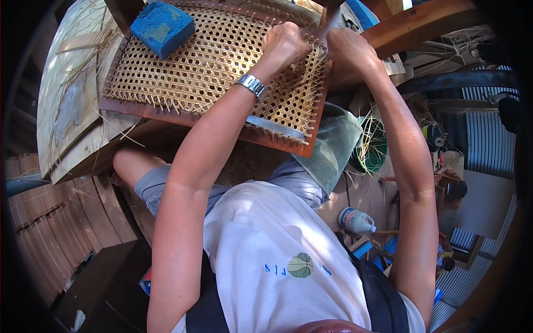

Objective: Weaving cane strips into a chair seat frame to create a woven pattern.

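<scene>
The cane panel (183, 83) lies in front of the person's torso, its woven middle ringed by a reddish-brown wooden rim (317, 123). Short cane ends stand along its near and right edges.

The left hand (285, 45) is over the panel's far right part, fingers curled down toward the weave; I cannot tell what its fingertips have hold of. Its forearm, with a metal watch (251, 85), crosses the panel's near edge. The right hand (350, 47) is at the panel's far right corner, fingers bent inward and largely closed; its fingertips are hidden, so its grip cannot be told.

A curved wooden beam (427, 25) narrows the room beyond the panel's right edge, close by the right hand. On the panel's far left part sits a blue block (162, 30), leaving bare weave between it and the left forearm. A flat light strip (275, 127) lies along the near edge, right of that forearm. Right of the panel, a gap before the right forearm shows a greenish cloth (337, 147) and a green bucket (377, 155) with loose strands. A pale board (69, 114) spreads out left of the panel.
</scene>
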Demonstrator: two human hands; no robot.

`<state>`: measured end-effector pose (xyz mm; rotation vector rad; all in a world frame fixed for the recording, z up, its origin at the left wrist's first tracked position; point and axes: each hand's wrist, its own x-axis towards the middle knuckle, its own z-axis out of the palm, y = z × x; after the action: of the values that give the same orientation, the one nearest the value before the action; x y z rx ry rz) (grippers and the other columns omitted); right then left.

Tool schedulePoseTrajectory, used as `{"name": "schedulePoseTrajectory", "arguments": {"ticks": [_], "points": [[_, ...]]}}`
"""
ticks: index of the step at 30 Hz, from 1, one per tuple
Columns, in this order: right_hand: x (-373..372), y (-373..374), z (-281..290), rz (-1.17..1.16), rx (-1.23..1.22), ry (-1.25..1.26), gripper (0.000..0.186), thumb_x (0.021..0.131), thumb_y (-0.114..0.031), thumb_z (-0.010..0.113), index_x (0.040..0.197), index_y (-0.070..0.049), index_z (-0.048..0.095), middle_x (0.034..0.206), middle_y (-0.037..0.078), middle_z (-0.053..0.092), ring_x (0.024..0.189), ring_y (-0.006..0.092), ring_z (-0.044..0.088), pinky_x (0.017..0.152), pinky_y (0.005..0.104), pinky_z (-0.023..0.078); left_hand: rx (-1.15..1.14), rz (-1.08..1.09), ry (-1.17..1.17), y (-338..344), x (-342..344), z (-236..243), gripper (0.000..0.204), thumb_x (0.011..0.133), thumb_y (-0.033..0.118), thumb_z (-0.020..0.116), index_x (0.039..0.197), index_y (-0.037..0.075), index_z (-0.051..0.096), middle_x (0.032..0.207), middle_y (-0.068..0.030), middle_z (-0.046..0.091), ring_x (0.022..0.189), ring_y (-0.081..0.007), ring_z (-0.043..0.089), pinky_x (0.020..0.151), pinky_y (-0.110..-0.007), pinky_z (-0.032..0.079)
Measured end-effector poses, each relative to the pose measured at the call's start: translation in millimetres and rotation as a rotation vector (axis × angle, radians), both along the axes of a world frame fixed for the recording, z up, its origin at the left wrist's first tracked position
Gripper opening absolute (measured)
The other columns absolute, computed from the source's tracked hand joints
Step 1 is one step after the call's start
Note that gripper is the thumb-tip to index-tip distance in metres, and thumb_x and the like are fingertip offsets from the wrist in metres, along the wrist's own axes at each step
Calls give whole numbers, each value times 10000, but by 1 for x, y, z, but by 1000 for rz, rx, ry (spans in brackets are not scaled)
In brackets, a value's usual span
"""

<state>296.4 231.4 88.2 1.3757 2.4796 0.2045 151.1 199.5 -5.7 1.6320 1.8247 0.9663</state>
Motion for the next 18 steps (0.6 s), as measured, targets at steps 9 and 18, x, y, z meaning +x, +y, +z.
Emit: {"name": "schedulePoseTrajectory", "arguments": {"ticks": [9, 18], "points": [[9, 8, -7, 86, -21, 33, 209, 817, -109, 613, 902, 71, 679, 923, 297, 682, 940, 450, 670, 831, 526, 538, -71, -33, 69, 5, 8, -4, 230, 795, 285, 759, 889, 76, 784, 880, -185, 745, 856, -302, 729, 811, -413, 560], [10, -7, -19, 273, 250, -28, 100, 835, -95, 613, 830, -7, 658, 858, 199, 703, 860, 364, 714, 766, 467, 578, 469, -61, 42, -7, 24, -21, 103, 769, 57, 614, 722, -29, 644, 734, -276, 659, 696, -433, 677, 618, -516, 534]]}}
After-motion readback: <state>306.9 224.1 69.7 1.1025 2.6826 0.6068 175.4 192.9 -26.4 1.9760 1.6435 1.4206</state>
